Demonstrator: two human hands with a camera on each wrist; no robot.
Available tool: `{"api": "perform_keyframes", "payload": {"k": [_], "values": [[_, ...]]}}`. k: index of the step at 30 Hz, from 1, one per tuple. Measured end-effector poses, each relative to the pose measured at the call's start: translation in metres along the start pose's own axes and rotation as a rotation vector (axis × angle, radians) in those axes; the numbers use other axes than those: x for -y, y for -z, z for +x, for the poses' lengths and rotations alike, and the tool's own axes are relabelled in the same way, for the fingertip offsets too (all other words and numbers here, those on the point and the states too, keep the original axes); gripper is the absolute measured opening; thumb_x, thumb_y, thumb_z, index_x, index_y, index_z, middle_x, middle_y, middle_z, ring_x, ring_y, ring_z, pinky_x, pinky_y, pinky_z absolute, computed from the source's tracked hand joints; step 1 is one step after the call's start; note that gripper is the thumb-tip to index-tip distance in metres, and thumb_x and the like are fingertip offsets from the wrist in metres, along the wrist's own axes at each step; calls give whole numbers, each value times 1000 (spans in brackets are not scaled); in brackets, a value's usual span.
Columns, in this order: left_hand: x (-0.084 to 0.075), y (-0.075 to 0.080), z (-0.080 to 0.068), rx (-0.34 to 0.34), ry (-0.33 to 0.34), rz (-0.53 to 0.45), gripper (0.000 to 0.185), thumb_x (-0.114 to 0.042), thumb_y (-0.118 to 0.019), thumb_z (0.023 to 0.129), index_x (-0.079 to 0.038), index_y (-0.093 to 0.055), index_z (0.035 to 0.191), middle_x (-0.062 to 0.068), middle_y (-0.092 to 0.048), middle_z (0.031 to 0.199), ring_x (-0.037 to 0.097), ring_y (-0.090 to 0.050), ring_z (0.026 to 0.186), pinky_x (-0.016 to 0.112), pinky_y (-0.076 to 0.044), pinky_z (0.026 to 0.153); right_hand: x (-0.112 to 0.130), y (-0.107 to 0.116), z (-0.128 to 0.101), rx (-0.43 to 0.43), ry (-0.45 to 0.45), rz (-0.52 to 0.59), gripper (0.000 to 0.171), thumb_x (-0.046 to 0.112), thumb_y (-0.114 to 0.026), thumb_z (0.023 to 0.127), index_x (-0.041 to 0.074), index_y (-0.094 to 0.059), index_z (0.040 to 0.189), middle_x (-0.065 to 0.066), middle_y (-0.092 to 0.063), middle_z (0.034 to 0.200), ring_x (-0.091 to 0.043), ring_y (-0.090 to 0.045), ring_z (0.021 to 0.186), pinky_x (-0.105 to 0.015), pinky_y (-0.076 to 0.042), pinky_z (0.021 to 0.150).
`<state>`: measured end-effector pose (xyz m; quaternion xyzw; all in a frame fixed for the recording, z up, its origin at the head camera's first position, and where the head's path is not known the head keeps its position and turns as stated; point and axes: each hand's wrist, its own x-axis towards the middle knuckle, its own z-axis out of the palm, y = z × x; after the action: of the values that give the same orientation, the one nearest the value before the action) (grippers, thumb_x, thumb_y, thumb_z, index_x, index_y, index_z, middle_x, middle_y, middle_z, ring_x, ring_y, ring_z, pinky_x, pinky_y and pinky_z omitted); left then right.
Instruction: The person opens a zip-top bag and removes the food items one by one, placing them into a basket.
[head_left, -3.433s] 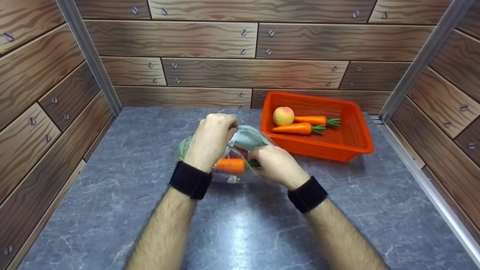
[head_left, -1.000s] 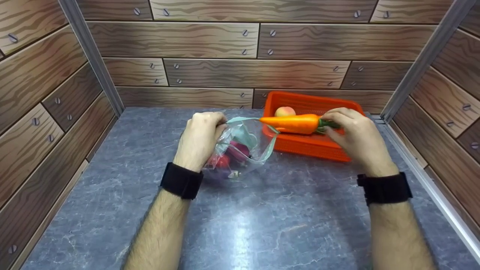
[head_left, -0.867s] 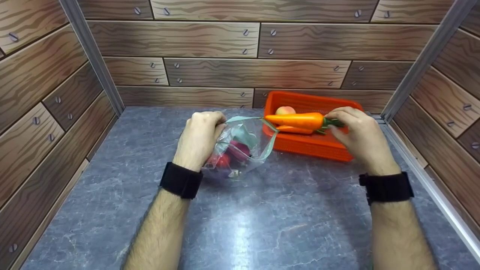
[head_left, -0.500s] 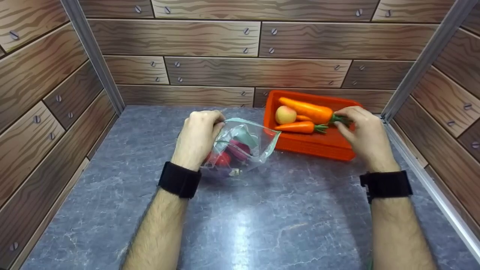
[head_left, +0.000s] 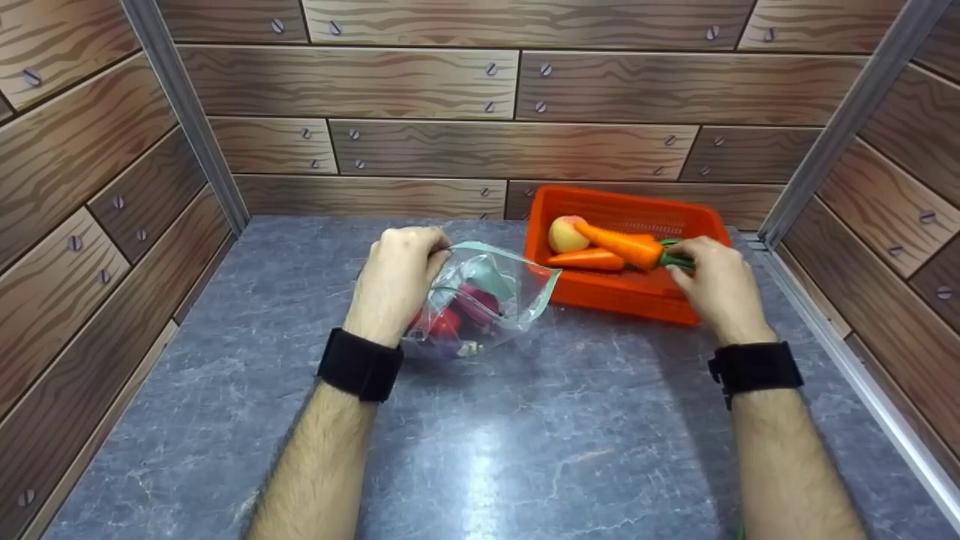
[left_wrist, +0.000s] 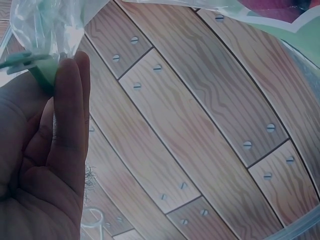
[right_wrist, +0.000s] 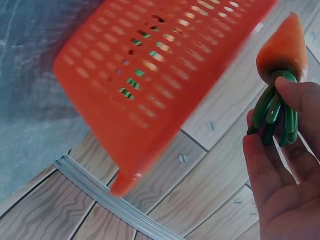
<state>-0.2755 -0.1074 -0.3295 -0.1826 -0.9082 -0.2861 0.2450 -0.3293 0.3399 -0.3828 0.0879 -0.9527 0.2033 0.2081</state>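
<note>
The right hand [head_left: 716, 289] pinched a carrot [head_left: 617, 244] by its green top, holding it over the orange basket [head_left: 637, 289] at the far right of the table. The left hand [head_left: 395, 281], fingers curled, pinched the rim of a clear plastic bag [head_left: 495, 296] just left of the basket.

Bright even overhead light, soft glare on the tabletop [head_left: 480, 457], motion-blurred basket [right_wrist: 150, 85] at the right wrist.

I see 2 bare, hairy forearms with no sleeves. My left hand [head_left: 395, 279] and right hand [head_left: 716, 285] each sit beyond a wide black wrist strap; no rings.
</note>
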Motion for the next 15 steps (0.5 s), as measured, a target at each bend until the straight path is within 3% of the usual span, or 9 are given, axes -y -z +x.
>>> {"api": "perform_keyframes", "payload": {"k": [15], "values": [[1,-1,-2,-1,-6,-7,9,-7,-79,111,-4,-88,110,13,-91,110,33,-88,105,49,-73,95,-11,-18,7,163,4,-26,23,3,-83,106,-2,-83,128,-35,-78,134,-60,-75,125,-76,-61,106]]}}
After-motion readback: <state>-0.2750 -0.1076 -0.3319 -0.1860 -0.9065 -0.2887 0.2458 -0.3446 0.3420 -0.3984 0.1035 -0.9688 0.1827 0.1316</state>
